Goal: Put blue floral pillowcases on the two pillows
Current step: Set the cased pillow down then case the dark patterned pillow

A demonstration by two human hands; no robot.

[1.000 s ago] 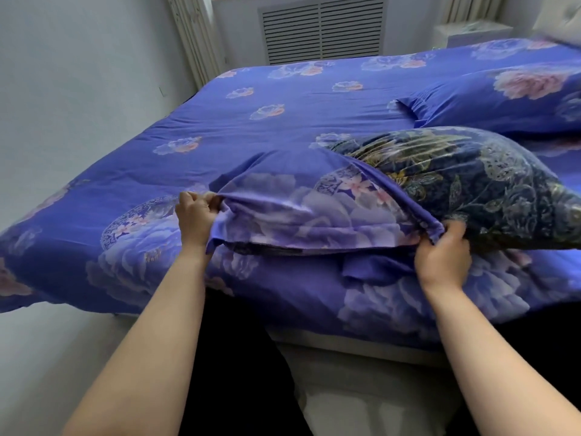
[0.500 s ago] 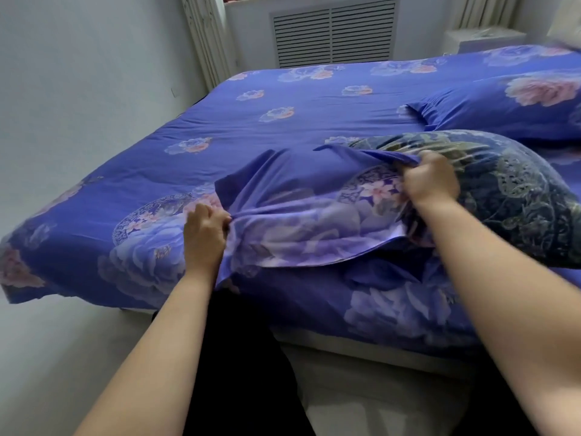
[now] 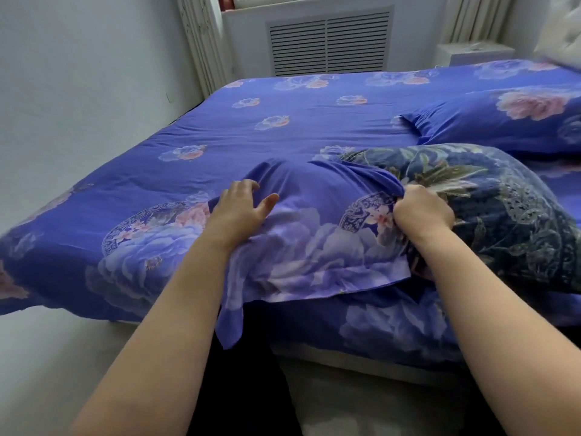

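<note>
- My left hand (image 3: pixel 239 206) lies flat on the blue floral pillowcase (image 3: pixel 309 243), fingers spread and relaxed; this grip is open and only presses the cloth down near the bed's (image 3: pixel 195 133) front edge.
- The pillowcase is draped between my two hands, bulging upward just past the left fingers, with its loose open end hanging over the front edge of the bed toward me.
- My right hand (image 3: pixel 419 212) is a closed grip on the pillowcase's bunched edge, fingers curled tight round the fabric where it meets the dark patterned pillow (image 3: pixel 503 215).
- That pillow lies to the right of my right grip, near the bed's front edge; its left end is tucked inside the case, the rest bare.
- A second pillow (image 3: pixel 503 121), already in blue floral cloth, lies behind it toward the far right of the bed.
</note>
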